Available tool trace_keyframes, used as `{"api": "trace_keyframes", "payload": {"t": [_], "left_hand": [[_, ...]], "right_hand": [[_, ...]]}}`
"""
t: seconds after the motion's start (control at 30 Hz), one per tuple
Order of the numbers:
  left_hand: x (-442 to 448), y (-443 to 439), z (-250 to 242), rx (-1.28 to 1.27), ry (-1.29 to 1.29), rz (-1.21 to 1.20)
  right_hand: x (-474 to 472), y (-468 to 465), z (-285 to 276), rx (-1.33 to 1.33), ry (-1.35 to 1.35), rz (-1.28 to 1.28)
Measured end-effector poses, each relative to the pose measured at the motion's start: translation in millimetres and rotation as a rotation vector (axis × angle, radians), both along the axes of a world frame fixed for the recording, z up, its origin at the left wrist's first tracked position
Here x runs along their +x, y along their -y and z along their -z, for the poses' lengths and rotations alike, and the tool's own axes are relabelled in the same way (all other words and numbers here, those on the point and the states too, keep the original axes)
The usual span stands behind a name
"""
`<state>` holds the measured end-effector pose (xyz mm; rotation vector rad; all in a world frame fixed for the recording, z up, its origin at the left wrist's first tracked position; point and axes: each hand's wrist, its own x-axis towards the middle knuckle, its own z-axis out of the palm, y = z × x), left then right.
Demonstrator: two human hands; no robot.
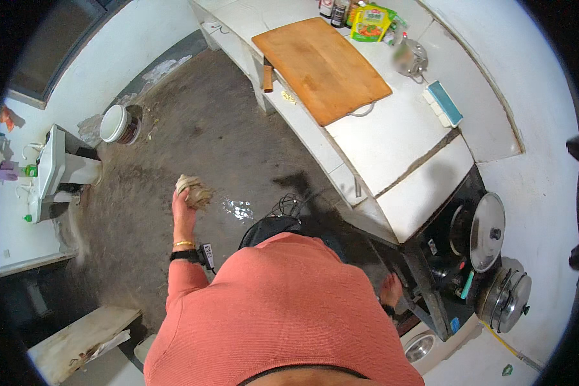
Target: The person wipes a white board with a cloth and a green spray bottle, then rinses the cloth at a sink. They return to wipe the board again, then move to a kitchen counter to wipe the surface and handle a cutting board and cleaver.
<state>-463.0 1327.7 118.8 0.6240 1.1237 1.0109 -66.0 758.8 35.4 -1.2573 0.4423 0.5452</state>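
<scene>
My left hand (pixel 183 210) is closed around a crumpled beige-brown rag (pixel 194 192), held out above the dark floor (pixel 149 207). A gold bracelet (pixel 183 243) and a black strap are on that wrist. My right hand (pixel 391 289) hangs low at my right side, beside the dark stove stand (pixel 432 309). My body and the stand partly hide it, so whether it grips anything cannot be made out.
On the white tiled counter (pixel 357 149) lies a wooden cutting board (pixel 323 72). A lidded wok (pixel 487 231) and a stacked steamer pot (pixel 504 299) stand right. A white bucket (pixel 116 124) and washbasins (pixel 53 159) are left. Cables (pixel 287 206) and a wet patch (pixel 239 209) lie ahead.
</scene>
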Motion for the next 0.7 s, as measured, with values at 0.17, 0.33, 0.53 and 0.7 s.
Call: {"api": "trace_keyframes", "payload": {"t": [0.17, 0.33, 0.53, 0.7], "left_hand": [[27.5, -66.8, 8.9, -0.123, 0.163, 0.172], [96.3, -113.7, 11.9, -0.213, 0.014, 0.176], [169.0, -168.1, 29.7, -0.229, -0.127, 0.371], [225.9, -213.4, 51.0, -0.144, -0.185, 0.515]], "right_hand": [[13.5, -221.6, -41.8, -0.080, 0.075, -0.516], [34.3, -395.0, -69.7, -0.475, 0.836, -0.883], [51.3, -529.4, -74.2, -0.592, 1.380, -0.912], [70.0, -592.9, -72.7, -0.767, 1.467, -1.068]]}}
